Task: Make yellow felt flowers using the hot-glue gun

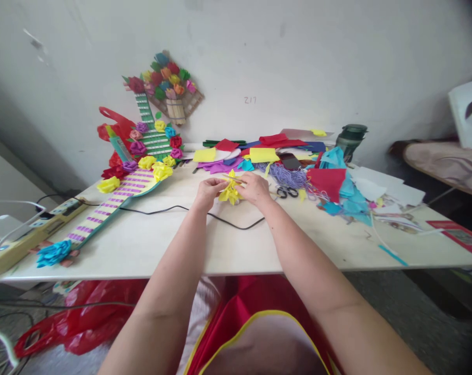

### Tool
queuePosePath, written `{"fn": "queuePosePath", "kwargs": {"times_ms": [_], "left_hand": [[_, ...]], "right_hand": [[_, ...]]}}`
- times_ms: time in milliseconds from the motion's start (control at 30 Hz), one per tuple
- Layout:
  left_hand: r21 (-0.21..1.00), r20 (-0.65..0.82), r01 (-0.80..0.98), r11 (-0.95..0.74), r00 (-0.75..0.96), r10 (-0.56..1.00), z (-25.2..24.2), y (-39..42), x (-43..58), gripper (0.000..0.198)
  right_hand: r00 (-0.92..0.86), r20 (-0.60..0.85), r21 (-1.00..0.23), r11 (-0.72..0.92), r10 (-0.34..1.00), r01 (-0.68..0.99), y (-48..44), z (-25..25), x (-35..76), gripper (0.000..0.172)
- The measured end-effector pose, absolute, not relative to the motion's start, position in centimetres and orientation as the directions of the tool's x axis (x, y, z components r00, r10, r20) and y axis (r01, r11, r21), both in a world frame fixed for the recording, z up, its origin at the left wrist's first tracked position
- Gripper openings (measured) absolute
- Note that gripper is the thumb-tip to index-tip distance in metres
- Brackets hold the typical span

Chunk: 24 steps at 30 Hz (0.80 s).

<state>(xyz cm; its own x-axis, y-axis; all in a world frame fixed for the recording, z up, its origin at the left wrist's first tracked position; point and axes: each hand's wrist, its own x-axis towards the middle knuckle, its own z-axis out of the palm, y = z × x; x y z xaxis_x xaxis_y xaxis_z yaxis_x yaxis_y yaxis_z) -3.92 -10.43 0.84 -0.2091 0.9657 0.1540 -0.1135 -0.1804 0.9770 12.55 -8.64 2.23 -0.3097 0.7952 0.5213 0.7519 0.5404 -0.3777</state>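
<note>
A yellow paper flower is held just above the middle of the table, between my two hands. My left hand pinches its left side with closed fingers. My right hand is closed on a thin wooden stick, which lies across the top of the petals. Its fingers also touch the flower's right side, and the fingertips are partly hidden. Black-handled scissors lie to the right of my right hand. Yellow sheets and other coloured sheets are piled beyond my hands.
A black cable crosses the table under my wrists. Flower-covered guitar-shaped crafts stand and lie at left, near a power strip. Purple shredded strands, blue scraps and a dark green bottle are at right.
</note>
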Motion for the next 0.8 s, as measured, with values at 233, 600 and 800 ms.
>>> {"fn": "queuePosePath", "kwargs": {"times_ms": [233,600,800], "left_hand": [[0.976,0.135,-0.145,-0.16,-0.167,0.977,0.59,-10.36,-3.88,0.039],[0.968,0.129,-0.192,-0.164,-0.186,0.974,0.21,-9.94,-3.72,0.034],[0.96,0.096,-0.238,-0.147,-0.212,0.973,-0.08,-9.58,-3.64,0.03]], "right_hand": [[-0.316,0.525,-0.333,0.532,0.79,0.778,-8.67,2.02,12.34,0.02],[-0.374,0.538,-0.192,0.542,0.755,0.818,-9.23,2.19,12.18,0.026],[-0.412,0.519,-0.136,0.548,0.749,0.825,-9.58,2.54,12.12,0.026]]}}
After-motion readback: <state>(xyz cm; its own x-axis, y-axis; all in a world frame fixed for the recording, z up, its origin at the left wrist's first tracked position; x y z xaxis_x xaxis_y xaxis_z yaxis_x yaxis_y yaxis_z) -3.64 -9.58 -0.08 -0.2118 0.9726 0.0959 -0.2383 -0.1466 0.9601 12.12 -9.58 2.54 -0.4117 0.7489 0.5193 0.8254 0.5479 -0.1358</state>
